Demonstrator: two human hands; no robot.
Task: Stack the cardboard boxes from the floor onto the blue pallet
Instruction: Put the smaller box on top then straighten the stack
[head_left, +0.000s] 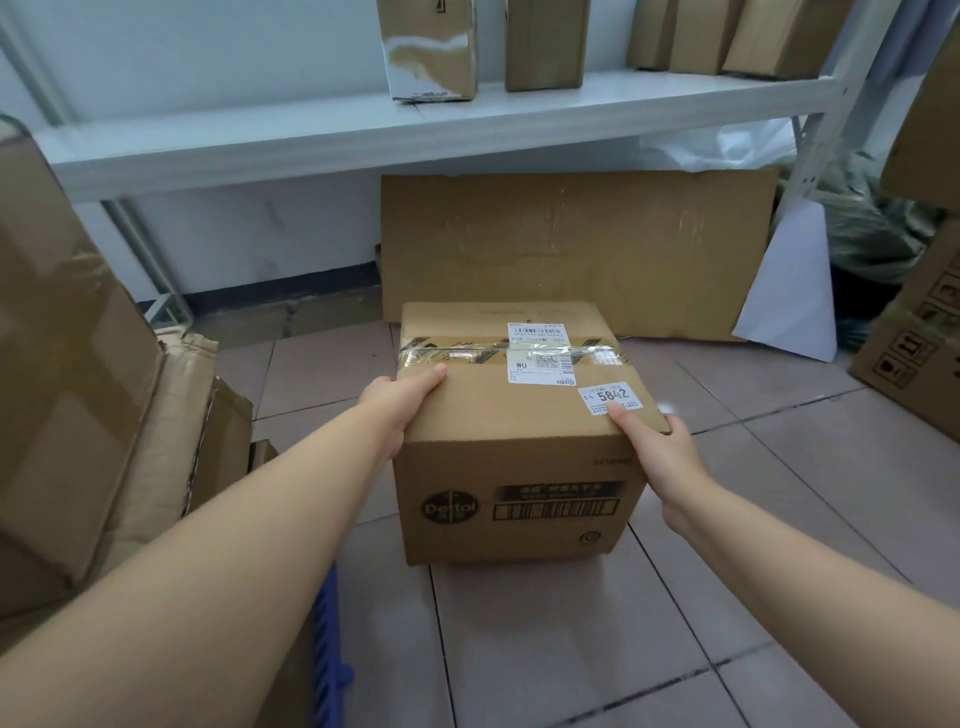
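A taped cardboard box (511, 415) with white shipping labels and a printed logo stands on the tiled floor in the middle of the view. My left hand (400, 402) grips its upper left edge, thumb on top. My right hand (660, 441) holds the upper right corner, thumb resting by the small numbered label. A strip of the blue pallet (327, 644) shows at the lower left, beneath my left forearm, with several cardboard boxes (67, 374) piled on it at the left.
A flattened cardboard sheet (571, 254) leans on the wall behind the box. A white shelf (363, 130) above carries several upright parcels. More printed boxes (914, 353) stand at the right. Plastic bags (872, 228) lie at the back right.
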